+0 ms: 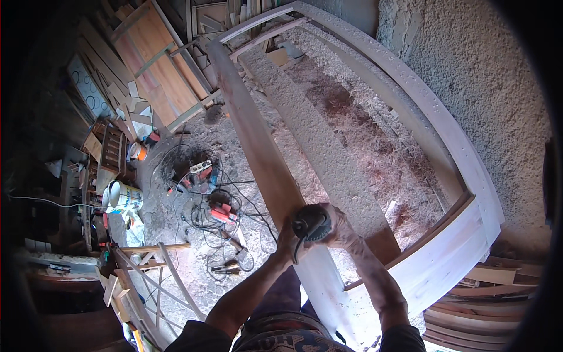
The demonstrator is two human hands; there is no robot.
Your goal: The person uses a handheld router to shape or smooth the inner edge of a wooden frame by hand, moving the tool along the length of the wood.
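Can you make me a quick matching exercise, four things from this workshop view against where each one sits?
Things:
1. power sander
2. white bucket
3. long plank
4. red power tools

Places:
A. on the floor among tangled black cables
B. gripped by both hands
C. at far left, beside the cluttered shelves
D. running from the hands toward the far wall

Pairs: 1-B, 2-C, 3-D, 4-A

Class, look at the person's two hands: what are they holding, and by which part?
Both the left hand and right hand grip a dark handheld power tool by the sides of its body, on the long plank.
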